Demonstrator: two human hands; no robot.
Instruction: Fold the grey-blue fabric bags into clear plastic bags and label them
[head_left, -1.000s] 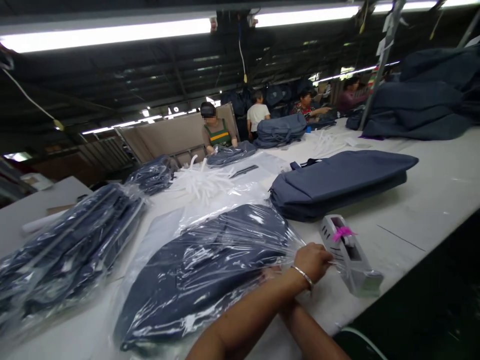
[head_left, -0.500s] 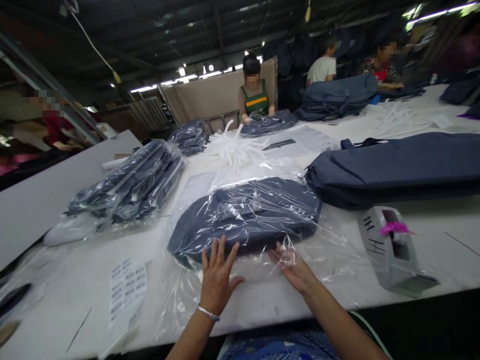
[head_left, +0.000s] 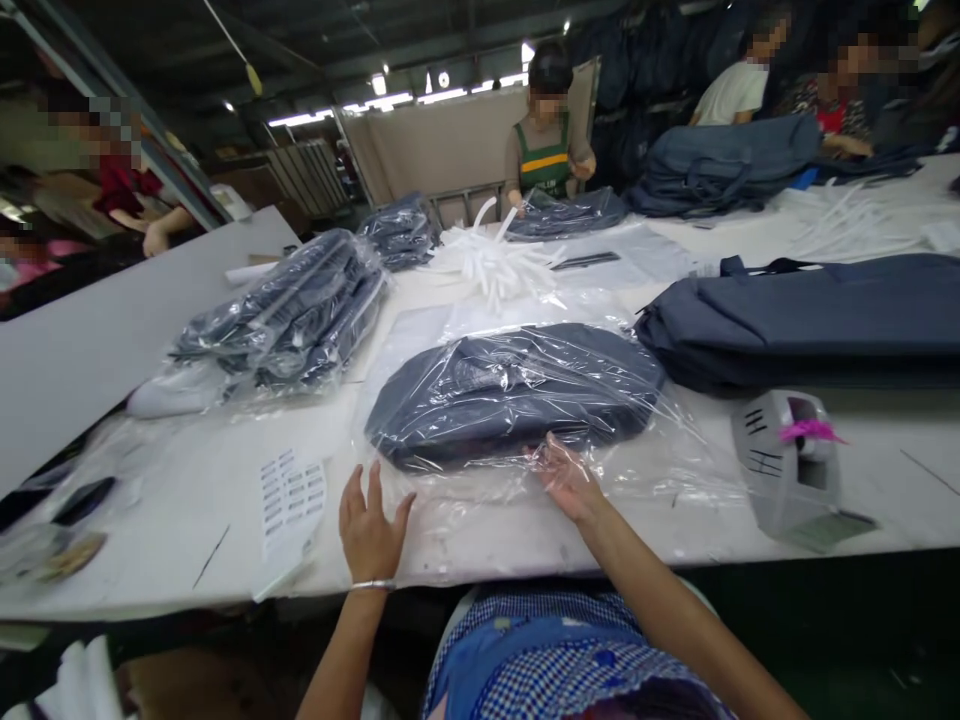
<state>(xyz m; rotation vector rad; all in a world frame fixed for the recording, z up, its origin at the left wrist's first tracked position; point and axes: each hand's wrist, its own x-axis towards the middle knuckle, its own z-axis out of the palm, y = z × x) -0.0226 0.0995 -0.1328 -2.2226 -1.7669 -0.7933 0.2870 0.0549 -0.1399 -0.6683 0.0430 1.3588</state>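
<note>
A dark blue fabric bag point(head_left: 480, 420) lies flat before me inside a clear plastic bag point(head_left: 686, 455), which spreads loosely past it to the right and towards me. My left hand point(head_left: 373, 525) is just off the near left side of the blue bag, fingers spread, holding nothing. At the near edge, right of the middle, my right hand point(head_left: 568, 482) has its palm turned up and its fingers curled into the film, gripping the plastic. Crumpled film partly covers those fingertips.
Left stands a pile of plastic-wrapped blue bags point(head_left: 285, 310); nearby is a label sheet point(head_left: 292, 505). A tape dispenser point(head_left: 757, 475) and an unwrapped blue bag point(head_left: 810, 325) are at right. White strips point(head_left: 487, 260) lie behind. A co-worker point(head_left: 544, 145) stands across the table point(head_left: 495, 550).
My left hand has drawn back from the blue bag to the left and towards me. My right hand stays at the film's near edge. The view has shifted, showing more of the floor side.
</note>
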